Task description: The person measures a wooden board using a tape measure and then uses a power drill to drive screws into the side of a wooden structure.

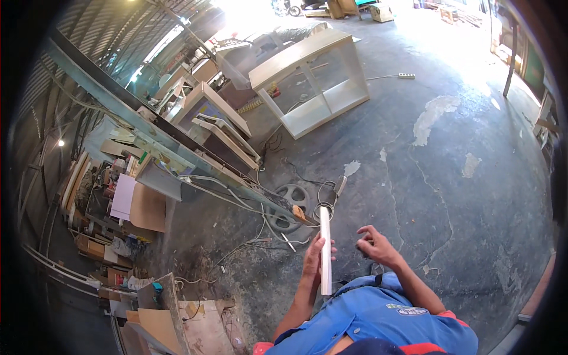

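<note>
My left hand [315, 257] grips a long, pale, narrow strip [325, 260], which points away from me above my blue shirt front. To its right, my right hand [376, 245] is raised with fingers bent and apart, not touching the strip; I see nothing clearly held in it. Beyond the strip's far end lie coiled cables [324, 195], a small grey power strip [340, 186] and a grey spoked wheel-like base [287, 195] beside a metal post [248, 186].
An open wooden cabinet frame [349, 44] stands ahead, cabinet parts [219, 106] behind the post. Boards and clutter [136, 204] fill the left side. A white extension socket [406, 76] lies on the cracked concrete floor [473, 207]. A thin post [510, 65] stands at the right.
</note>
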Motion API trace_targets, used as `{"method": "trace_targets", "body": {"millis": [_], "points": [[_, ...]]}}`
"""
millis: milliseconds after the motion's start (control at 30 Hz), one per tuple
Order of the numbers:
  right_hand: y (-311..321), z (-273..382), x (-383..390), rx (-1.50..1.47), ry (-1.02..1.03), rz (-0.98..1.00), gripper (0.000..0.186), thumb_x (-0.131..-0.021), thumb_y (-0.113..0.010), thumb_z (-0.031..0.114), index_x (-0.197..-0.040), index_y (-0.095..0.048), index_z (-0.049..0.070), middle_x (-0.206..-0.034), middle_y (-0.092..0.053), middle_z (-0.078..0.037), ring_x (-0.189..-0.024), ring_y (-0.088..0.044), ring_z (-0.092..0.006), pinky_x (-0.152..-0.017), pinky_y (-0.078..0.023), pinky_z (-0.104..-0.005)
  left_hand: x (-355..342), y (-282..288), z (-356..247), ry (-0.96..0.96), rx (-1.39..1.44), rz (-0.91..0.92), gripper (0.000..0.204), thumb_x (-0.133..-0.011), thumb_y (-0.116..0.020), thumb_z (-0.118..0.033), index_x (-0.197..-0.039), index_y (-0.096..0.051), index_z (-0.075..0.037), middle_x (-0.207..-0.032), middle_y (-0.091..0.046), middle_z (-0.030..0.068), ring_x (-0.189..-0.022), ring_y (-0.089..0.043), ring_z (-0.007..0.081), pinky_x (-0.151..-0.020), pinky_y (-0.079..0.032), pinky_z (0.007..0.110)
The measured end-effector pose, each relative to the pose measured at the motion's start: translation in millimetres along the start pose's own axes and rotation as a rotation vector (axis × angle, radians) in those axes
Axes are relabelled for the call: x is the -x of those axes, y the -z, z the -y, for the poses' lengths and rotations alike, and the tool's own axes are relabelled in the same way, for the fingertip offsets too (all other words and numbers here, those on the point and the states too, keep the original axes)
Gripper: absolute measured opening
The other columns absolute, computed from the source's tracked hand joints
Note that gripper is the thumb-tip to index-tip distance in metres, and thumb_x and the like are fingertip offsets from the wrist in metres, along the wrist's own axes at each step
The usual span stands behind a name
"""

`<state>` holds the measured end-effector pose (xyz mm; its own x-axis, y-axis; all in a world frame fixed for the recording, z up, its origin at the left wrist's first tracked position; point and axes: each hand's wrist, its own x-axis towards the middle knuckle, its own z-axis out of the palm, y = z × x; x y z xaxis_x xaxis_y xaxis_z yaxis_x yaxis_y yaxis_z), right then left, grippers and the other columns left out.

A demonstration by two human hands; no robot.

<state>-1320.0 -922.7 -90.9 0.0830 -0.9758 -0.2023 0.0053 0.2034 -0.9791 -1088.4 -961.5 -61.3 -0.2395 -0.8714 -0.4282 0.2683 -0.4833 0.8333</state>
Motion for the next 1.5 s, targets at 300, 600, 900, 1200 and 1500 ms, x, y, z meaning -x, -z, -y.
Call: {"method": "trace_targets", "body": {"millis": [300, 600, 900, 1200, 1500], "points": [[-5, 32, 29, 0.264, 0.121, 0.043, 0.047, -0.084, -0.072, 0.026, -0.115, -0.046, 0.003, -0.098, -0.059, -0.015, -0.091, -0.063, -0.0295, -0.082, -0.052, -0.0399, 3, -26, 11, 0.124, 0.084, 0.175, 0.067, -0.094, -0.064, -0.038, -0.149, -0.039, -0.008, -0.119, -0.058, 0.0124, -0.112, -0.063, 0.0278, -0.091, -0.056, 0.042], [-4, 31, 29, 0.378, 0.259, 0.027, 0.043, -0.085, -0.07, 0.028, -0.119, -0.054, 0.006, -0.1, -0.06, -0.014, -0.092, -0.065, -0.0307, -0.083, -0.052, -0.04, 9, -13, -1, 0.07, -0.04, 0.112, 0.061, -0.095, -0.061, -0.041, -0.142, -0.045, -0.006, -0.117, -0.059, 0.0118, -0.098, -0.069, 0.027, -0.076, -0.059, 0.034], [35, 25, 36, 0.562, 0.331, -0.018, 0.026, -0.085, -0.065, 0.02, -0.109, -0.069, 0.01, -0.096, -0.065, -0.012, -0.089, -0.067, -0.0316, -0.081, -0.054, -0.0396, 22, 1, -36, -0.065, 0.04, -0.066, 0.05, -0.099, -0.053, -0.041, -0.13, -0.05, -0.001, -0.11, -0.061, 0.0125, -0.095, -0.067, 0.0251, -0.064, -0.055, 0.027], [42, 78, 35, 0.379, 0.354, -0.384, 0.019, -0.083, -0.064, 0.009, -0.1, -0.07, 0.003, -0.086, -0.062, -0.012, -0.073, -0.064, -0.0243, -0.068, -0.05, -0.0329, 9, -30, -13, -0.018, 0.174, 0.039, 0.062, -0.095, -0.067, -0.022, -0.148, -0.04, -0.006, -0.11, -0.06, 0.0104, -0.081, -0.065, 0.0162, -0.059, -0.055, 0.025], [22, 94, 39, 0.44, 0.493, -0.267, 0.024, -0.081, -0.068, 0.008, -0.105, -0.069, 0.005, -0.089, -0.062, -0.011, -0.072, -0.065, -0.0259, -0.067, -0.052, -0.0346, 13, -45, -6, -0.052, 0.156, 0.025, 0.054, -0.096, -0.065, -0.022, -0.143, -0.045, -0.004, -0.11, -0.059, 0.0085, -0.081, -0.065, 0.0139, -0.06, -0.054, 0.024]]}}
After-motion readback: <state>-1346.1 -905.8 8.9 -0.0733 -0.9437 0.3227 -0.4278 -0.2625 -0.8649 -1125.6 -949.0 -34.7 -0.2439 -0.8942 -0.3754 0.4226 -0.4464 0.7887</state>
